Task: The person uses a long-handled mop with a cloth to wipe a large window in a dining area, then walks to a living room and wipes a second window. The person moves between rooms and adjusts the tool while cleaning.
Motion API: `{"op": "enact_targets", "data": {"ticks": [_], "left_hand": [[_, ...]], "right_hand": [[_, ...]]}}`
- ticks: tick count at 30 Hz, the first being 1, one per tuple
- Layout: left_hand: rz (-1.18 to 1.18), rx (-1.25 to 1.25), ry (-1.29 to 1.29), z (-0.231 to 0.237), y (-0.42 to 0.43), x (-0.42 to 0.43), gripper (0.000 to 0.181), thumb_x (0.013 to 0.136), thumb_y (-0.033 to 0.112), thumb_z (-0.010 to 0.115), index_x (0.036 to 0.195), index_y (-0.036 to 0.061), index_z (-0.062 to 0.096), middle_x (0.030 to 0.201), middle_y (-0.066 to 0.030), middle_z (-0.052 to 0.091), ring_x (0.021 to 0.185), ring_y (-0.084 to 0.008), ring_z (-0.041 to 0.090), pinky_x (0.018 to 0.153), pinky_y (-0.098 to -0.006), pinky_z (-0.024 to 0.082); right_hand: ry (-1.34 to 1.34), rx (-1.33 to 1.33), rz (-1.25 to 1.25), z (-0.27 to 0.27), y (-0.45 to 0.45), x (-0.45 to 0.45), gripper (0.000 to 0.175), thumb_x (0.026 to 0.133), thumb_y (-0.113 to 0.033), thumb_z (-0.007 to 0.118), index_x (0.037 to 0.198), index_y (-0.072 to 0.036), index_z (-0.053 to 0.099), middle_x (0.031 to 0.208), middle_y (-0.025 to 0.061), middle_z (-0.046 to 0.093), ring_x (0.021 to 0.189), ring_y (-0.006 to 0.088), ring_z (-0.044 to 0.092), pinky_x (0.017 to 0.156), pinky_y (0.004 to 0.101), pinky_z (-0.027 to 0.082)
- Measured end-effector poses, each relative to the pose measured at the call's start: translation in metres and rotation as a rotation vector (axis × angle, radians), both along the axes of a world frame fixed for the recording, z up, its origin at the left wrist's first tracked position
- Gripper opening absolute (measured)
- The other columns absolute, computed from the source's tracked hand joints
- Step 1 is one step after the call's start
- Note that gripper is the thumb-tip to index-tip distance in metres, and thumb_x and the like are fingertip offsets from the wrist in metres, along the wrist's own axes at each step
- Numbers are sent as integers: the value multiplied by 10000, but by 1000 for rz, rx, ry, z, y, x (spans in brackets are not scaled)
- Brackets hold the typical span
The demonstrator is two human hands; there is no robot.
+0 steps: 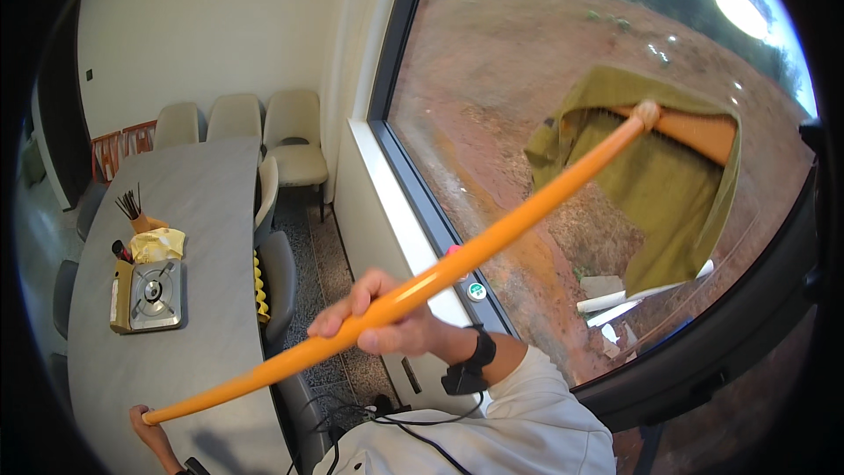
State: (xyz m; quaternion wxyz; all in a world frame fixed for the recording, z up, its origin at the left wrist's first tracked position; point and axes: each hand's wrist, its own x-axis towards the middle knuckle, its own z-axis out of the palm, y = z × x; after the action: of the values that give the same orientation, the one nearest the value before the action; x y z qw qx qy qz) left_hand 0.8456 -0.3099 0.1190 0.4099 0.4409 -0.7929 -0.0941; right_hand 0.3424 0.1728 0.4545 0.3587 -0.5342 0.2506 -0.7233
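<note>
An orange pole [488, 251] runs slantwise across the view, from lower left to upper right. My left hand [146, 423] is closed around its lower end, above the grey table. Farther up, my right hand [389, 316] grips the shaft, with its fingers curled over it and a black band on the wrist. At the far end, a flat orange head [695, 135] carries a draped olive-green cloth [686, 211] before the large window. Whether the cloth touches the glass, I cannot tell.
A portable gas stove [156, 293], a yellow bag [158, 245] and a cup of dark sticks [136, 216] stand on the long grey table [217, 178]. Chairs surround it. The white sill [402, 224] runs beside me, and black cables hang near my shirt.
</note>
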Motion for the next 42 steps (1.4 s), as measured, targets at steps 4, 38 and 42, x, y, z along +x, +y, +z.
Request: {"op": "enact_targets", "data": {"ticks": [4, 38, 42], "left_hand": [[55, 67, -6, 27, 31, -40, 132, 888, -11, 692, 972, 0, 591, 892, -129, 596, 817, -296, 589, 777, -394, 497], [-217, 71, 81, 81, 150, -36, 183, 795, -78, 695, 930, -16, 589, 912, -140, 597, 816, -316, 596, 775, -384, 505], [-214, 64, 46, 53, 119, 20, 174, 792, -74, 678, 894, -7, 554, 888, -138, 560, 803, -308, 572, 754, -381, 488]], "right_hand": [[103, -143, -109, 57, -15, -49, 304, 989, -97, 706, 1159, -120, 454, 1147, 184, 749, 1166, 320, 729, 1009, 487, 605], [126, -72, -468, 129, 66, 31, 292, 998, -170, 685, 1206, -141, 482, 1047, 136, 745, 1005, 354, 777, 598, 324, 596], [76, -27, -334, 74, 76, 84, 279, 984, -136, 701, 1175, -147, 499, 1068, 132, 753, 1071, 379, 763, 630, 344, 621]]}}
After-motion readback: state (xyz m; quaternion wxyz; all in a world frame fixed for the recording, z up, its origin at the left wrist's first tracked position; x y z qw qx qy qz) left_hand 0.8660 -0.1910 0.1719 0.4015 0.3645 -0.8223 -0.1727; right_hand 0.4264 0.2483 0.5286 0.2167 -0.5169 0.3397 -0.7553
